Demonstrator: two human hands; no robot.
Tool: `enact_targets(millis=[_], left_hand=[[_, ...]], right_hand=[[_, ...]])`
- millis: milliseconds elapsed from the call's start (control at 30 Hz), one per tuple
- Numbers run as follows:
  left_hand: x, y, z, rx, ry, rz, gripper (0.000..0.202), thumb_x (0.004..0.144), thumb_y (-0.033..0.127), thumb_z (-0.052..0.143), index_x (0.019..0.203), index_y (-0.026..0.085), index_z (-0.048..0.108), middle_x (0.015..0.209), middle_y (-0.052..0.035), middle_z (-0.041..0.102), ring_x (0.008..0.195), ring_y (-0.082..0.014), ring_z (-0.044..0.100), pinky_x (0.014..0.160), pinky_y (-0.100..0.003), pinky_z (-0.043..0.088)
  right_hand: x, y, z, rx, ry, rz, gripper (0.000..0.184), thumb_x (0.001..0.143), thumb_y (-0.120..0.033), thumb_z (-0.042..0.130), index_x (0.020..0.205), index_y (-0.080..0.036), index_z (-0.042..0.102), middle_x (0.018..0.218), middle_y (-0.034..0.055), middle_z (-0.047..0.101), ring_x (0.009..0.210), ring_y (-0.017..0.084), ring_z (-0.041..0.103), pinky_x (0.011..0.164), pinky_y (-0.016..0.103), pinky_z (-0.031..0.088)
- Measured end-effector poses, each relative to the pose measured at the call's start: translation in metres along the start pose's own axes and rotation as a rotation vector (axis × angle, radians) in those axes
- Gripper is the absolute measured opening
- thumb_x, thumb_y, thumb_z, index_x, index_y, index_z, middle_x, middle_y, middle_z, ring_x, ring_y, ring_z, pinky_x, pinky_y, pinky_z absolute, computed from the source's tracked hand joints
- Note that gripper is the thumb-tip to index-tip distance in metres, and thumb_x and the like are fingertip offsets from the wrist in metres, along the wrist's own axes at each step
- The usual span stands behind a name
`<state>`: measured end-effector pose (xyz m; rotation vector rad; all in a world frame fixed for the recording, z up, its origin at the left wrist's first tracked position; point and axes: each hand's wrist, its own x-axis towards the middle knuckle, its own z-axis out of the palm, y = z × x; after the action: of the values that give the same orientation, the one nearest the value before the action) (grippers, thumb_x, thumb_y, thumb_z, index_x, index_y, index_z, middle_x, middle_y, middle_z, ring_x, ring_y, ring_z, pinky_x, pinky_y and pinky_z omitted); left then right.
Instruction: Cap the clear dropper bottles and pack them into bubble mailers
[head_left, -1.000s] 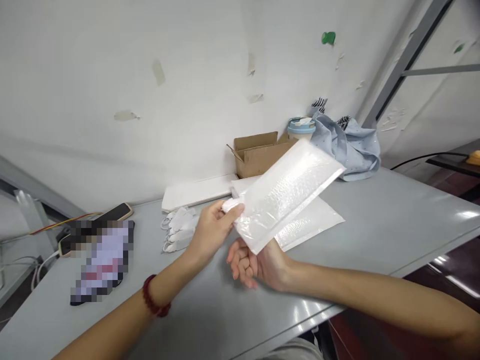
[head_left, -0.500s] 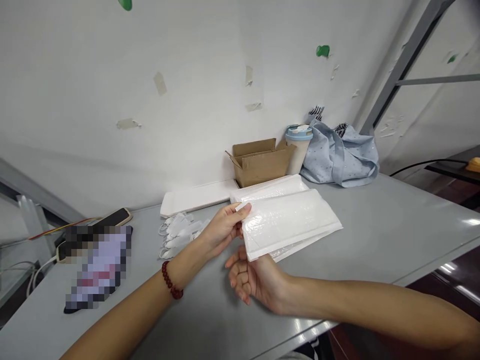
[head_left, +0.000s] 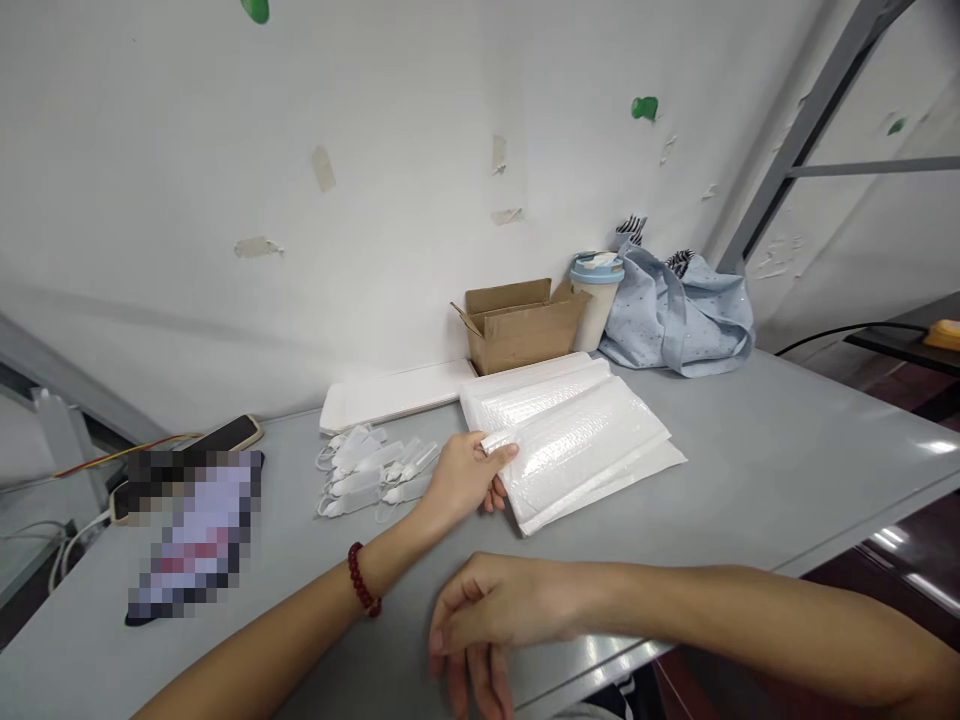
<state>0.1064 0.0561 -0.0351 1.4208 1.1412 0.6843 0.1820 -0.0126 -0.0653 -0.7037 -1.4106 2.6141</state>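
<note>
My left hand (head_left: 469, 478), with a dark red bead bracelet (head_left: 364, 580) on its wrist, pinches the near left corner of a white bubble mailer (head_left: 581, 445) between thumb and fingers. That mailer lies over other white bubble mailers (head_left: 510, 395) in a loose fanned stack. Closer to the table's front edge hangs my right hand (head_left: 491, 610), fingers loosely bent downward and apart, with nothing visible in it. Left of my left hand lie several small whitish plastic pieces (head_left: 364, 475) with thin loops; their exact kind is unclear.
Along the wall are a flat white stack (head_left: 397, 392), an open cardboard box (head_left: 525, 335), a lidded cup (head_left: 598, 300) and a light blue fabric bag (head_left: 679, 315). A phone (head_left: 225, 435) with a cable and a blurred purple item (head_left: 199, 540) lie on the grey table (head_left: 787, 450) at left.
My left hand has lowered the mailer onto the stack and moved slightly right. My right hand has come out from beneath the mailer, toward me, and turned palm down.
</note>
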Motion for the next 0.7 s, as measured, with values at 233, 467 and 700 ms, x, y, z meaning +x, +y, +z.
enact_targets(millis=[233,467,700], left_hand=[[0.009,0.004,-0.002,0.141,0.093,0.038,0.023,0.083,0.033,0.058,0.07,0.016,0.047,0.04,0.0056,0.052,0.028,-0.0081,0.048,0.027,-0.015,0.033],[-0.001,0.008,-0.017,0.381,0.096,0.083,0.035,0.089,0.047,0.039,0.074,0.017,0.049,0.046,0.0021,0.056,0.032,-0.0111,0.051,0.034,-0.019,0.037],[0.018,0.025,-0.09,0.849,0.301,0.194,0.011,0.082,0.026,0.056,0.083,0.016,0.06,0.084,-0.0082,0.065,0.091,-0.0255,0.06,0.076,-0.034,0.047]], right_hand=[[-0.002,-0.003,0.003,0.006,0.049,0.0,0.02,0.066,-0.033,0.062,0.065,-0.014,0.056,0.05,-0.0016,0.06,0.034,0.01,0.055,0.033,0.019,0.045],[-0.003,-0.006,0.001,0.02,0.191,-0.083,0.015,0.064,-0.028,0.055,0.065,-0.013,0.057,0.049,-0.0016,0.059,0.033,0.009,0.054,0.031,0.018,0.043],[-0.006,-0.013,-0.004,0.039,0.299,-0.137,0.016,0.069,-0.027,0.055,0.067,-0.011,0.059,0.05,-0.0001,0.06,0.033,0.009,0.055,0.031,0.017,0.042]])
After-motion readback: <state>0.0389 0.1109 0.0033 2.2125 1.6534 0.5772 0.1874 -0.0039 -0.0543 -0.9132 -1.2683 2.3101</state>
